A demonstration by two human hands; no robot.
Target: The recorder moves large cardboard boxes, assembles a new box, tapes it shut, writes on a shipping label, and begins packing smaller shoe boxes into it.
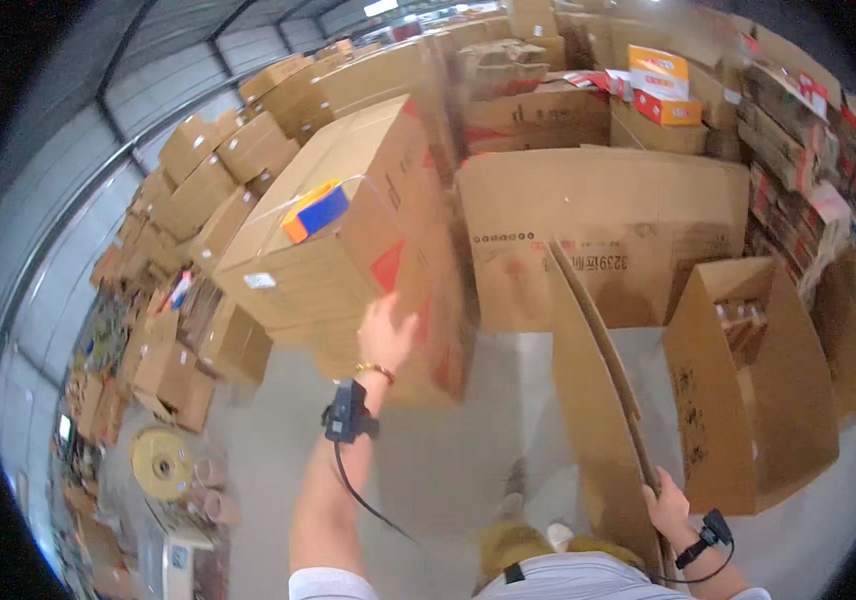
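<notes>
My right hand [666,505] is closed on the edge of a flattened cardboard box [593,420], which stands upright on its edge beside my legs. My left hand [388,335] is raised with its fingers apart and holds nothing. It is in front of a tall brown carton [333,265] with red marks; whether it touches the carton I cannot tell. On top of that carton lies a small blue and orange block-like thing [320,210]. A black device with a cable is strapped to each wrist.
An open-topped carton [798,420] stands on the floor at right, with something inside. Behind the flattened box is a wide cardboard panel [608,195]. Orange and white small boxes [660,85] sit on cartons at the back. Stacked cartons [203,190] and a yellow reel [161,463] are at left.
</notes>
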